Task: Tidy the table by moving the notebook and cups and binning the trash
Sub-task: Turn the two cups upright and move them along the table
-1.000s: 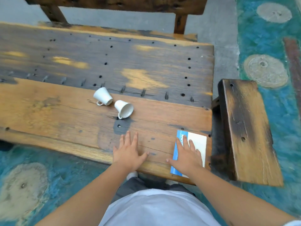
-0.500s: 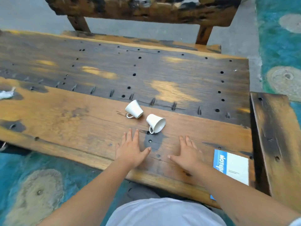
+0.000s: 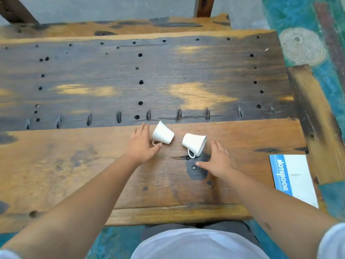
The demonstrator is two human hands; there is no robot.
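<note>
Two white cups lie tipped on their sides on the wooden table (image 3: 74, 165). My left hand (image 3: 141, 144) is spread beside the left cup (image 3: 162, 133), thumb at its handle and fingers touching its base end. The right cup (image 3: 195, 143) rests with its handle toward me; my right hand (image 3: 217, 161) is open just to its right, fingers apart and not gripping it. A blue-and-white notebook (image 3: 295, 176) lies flat at the table's near right corner, away from both hands.
A wooden bench (image 3: 317, 118) runs along the table's right side, another bench (image 3: 130, 27) along the far side. The tabletop has many drilled holes. Teal painted floor surrounds the table.
Both hands have moved forward from the near edge up to the cups. The right hand left the notebook a second ago. The view has shifted closer over the table.
</note>
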